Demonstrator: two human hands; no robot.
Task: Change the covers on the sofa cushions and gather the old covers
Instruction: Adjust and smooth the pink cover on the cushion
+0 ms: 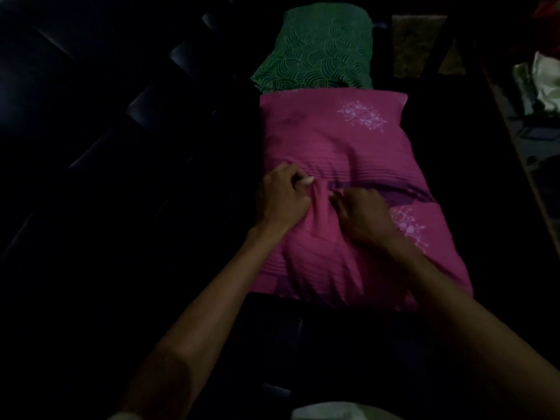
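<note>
To my left the dark sofa [91, 122] filled the dim view, its quilted back panels catching faint glints of light. My left hand [281, 198] lay on the pink cushion [348, 153], near its left edge, and its fingers [303, 180] were curled in, pinching a raised fold of the cover fabric. Just beside it, with only that ridge of cloth between them, my right hand [363, 215] pressed down on the same cushion; its fingers were bent tightly into the gathered fabric, gripping it from the other side. The pink cushion lay lengthwise on the sofa seat in front of me, with pale floral prints near its far right corner and along its right side, and a band of thin stripes and a darker purple strip running across its middle. Beyond it, touching its far edge, sat a green patterned cushion [318, 50]. Further right, well apart from the cushions, a pale crumpled cloth [539, 86] lay in the dark, too dim for me to tell what it was.
</note>
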